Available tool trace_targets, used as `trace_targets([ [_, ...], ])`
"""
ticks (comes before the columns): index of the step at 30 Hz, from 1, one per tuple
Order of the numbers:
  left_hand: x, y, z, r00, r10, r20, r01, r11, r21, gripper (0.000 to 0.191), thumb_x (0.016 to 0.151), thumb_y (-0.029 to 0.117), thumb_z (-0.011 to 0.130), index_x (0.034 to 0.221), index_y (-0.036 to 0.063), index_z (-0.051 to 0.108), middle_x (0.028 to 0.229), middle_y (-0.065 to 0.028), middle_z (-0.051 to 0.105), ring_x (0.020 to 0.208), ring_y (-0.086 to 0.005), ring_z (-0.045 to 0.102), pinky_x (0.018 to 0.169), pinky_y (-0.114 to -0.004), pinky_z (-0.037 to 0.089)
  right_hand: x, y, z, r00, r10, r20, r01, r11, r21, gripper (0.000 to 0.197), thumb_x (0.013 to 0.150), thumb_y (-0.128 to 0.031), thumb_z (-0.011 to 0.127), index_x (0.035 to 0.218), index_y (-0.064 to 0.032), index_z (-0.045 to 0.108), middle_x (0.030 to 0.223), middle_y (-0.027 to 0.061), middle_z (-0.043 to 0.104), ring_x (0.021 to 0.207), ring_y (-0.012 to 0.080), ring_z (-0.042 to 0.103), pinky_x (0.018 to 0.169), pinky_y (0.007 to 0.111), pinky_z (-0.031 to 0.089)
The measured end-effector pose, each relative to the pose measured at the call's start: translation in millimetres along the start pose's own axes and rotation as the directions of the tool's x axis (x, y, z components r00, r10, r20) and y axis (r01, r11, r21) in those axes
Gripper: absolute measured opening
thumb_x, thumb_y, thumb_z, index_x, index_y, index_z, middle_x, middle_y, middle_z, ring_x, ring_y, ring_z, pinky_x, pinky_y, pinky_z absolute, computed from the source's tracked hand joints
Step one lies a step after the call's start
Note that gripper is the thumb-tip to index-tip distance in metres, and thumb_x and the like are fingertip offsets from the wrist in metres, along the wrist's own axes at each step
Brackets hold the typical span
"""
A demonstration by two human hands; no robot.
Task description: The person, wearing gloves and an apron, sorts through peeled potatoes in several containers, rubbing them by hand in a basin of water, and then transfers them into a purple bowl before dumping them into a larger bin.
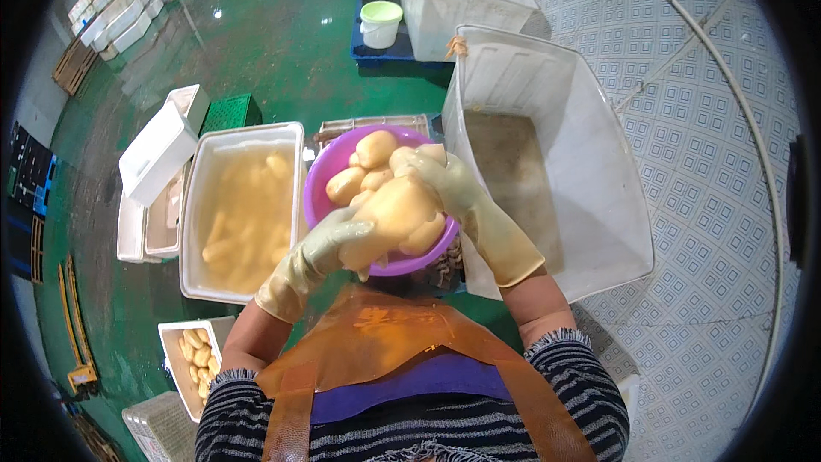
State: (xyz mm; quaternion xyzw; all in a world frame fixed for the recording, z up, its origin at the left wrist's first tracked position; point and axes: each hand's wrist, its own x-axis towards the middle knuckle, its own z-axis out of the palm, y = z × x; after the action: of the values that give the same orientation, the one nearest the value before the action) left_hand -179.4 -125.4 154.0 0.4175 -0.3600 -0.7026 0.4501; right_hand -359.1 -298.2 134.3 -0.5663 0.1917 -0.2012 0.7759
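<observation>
Both my hands wear pale rubber gloves. A large, smooth, pale yellow piece point(397, 208), of a kind I cannot tell, is held over a purple basin point(310, 196). My left hand point(327, 244) grips its lower left end, thumb on top. My right hand point(439, 179) lies at its upper right side, fingers bent; a small pale piece shows by the fingertips. Several similar rounded pieces point(345, 186) lie in the basin. To the left stands a white tub point(187, 224) of cloudy yellowish water with more such pieces under the surface.
A big white plastic tank point(593, 160) with murky water stands right of the basin. Foam boxes point(157, 154) and a green crate point(228, 113) are at the left. A foam box of yellow pieces point(199, 356) sits lower left. A lidded bucket point(380, 25) stands ahead; a hose point(737, 90) runs along the right.
</observation>
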Motion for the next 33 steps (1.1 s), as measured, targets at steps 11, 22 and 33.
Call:
trace_targets([
  [11, 76, -56, -1, 0.979, 0.203, 0.01, -0.151, 0.761, -0.631, 0.074, 0.101, 0.061, 0.049, 0.128, -0.0074, 0.058, 0.107, -0.0229, 0.07, 0.077, -0.0231, 0.067, 0.043, -0.027, 0.047, -33, 12, 22, 0.989, -0.019, -0.15, 0.071, 0.933, 0.353, 0.028, 0.099, -0.021, 0.065, 0.12, -0.0034, 0.061, 0.109, 0.0113, 0.069, 0.099, 0.0211, 0.069, 0.081, 0.032, 0.057],
  [22, 67, -15, 17, 0.986, 0.162, 0.047, -0.111, 0.835, -0.539, 0.059, 0.104, 0.049, 0.052, 0.137, -0.0006, 0.053, 0.113, -0.0191, 0.067, 0.091, -0.027, 0.069, 0.069, -0.034, 0.058, -20, -36, -3, 0.959, -0.282, -0.01, 0.282, 0.959, -0.011, 0.035, 0.096, -0.026, 0.074, 0.123, -0.0035, 0.067, 0.121, 0.0102, 0.068, 0.11, 0.016, 0.062, 0.1, 0.03, 0.048],
  [33, 73, -38, -29, 0.97, 0.215, 0.115, -0.037, 0.596, -0.802, 0.062, 0.103, 0.048, 0.056, 0.146, 0.0035, 0.051, 0.136, -0.0179, 0.061, 0.12, -0.0312, 0.063, 0.105, -0.042, 0.05, 27, 11, 2, 0.888, -0.102, -0.448, 0.12, 0.993, 0.012, 0.038, 0.107, -0.035, 0.058, 0.109, 0.0013, 0.069, 0.098, 0.0102, 0.072, 0.085, 0.0171, 0.069, 0.075, 0.031, 0.056],
])
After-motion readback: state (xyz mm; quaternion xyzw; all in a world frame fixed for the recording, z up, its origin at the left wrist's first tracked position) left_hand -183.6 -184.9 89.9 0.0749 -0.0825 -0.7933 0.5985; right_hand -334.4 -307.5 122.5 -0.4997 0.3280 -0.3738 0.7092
